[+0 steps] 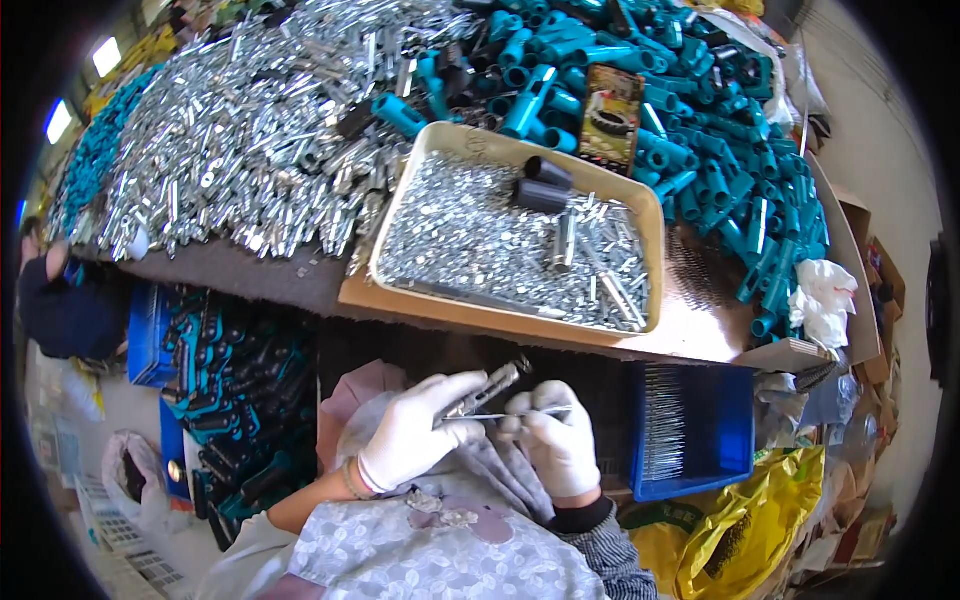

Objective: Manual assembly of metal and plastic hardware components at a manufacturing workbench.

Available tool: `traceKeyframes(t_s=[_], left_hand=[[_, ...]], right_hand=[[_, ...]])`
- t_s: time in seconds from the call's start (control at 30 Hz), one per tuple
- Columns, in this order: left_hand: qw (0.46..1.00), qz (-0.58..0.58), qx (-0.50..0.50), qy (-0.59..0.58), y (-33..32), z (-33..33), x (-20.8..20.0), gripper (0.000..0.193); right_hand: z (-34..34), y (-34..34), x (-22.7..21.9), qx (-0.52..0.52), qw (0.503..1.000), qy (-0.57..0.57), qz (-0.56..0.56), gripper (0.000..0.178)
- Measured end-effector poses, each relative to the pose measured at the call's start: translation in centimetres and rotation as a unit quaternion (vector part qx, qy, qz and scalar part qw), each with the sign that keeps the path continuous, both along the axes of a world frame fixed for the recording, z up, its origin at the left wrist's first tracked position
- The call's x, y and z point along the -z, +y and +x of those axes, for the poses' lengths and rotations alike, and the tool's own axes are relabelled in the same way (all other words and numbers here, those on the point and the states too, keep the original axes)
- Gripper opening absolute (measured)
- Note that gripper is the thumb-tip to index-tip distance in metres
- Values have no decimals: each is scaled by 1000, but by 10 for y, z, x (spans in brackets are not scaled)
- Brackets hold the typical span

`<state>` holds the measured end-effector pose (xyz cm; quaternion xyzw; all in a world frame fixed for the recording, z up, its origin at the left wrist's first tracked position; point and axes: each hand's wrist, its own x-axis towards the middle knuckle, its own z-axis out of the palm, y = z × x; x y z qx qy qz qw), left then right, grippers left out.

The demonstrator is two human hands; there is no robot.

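Note:
In white gloves, both my hands meet above my patterned lap. My left hand is closed around a silver elongated metal part, tilted up to the right, its far end dark. My right hand pinches a thin metal rod, which lies roughly level and reaches across to the left fingers. Whether the rod enters the metal part I cannot tell. Just beyond the hands, on the table edge, stands a cream tray of small silver metal pieces, with two black cylinders on top.
Silver metal parts heap across the table's left, teal plastic housings across its right. A blue bin with thin rods is at my right; black-and-teal pieces pile at my left. A person sits far left. Yellow bags lie lower right.

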<state>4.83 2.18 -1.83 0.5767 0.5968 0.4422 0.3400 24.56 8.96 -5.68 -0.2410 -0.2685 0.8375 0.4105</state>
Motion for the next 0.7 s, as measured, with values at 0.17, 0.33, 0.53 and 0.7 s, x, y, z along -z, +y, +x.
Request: traceKeyframes(t_s=[0.17,0.33,0.53,0.7], left_hand=[[991,22,-124,-45,-19,-31,-4,50],[985,-4,-171,-17,-34,-45,-4,44],[981,79,-165,65,-36,-51,-2,42],[992,86,-57,68,-39,-72,-8,35]], right_hand=[[-42,-1,-13,-132,988,-78,9,27],[-56,0,-24,-184,949,-225,121,23],[-62,-1,-28,-165,912,-308,214,12],[-16,33,-40,-44,877,-406,253,11]])
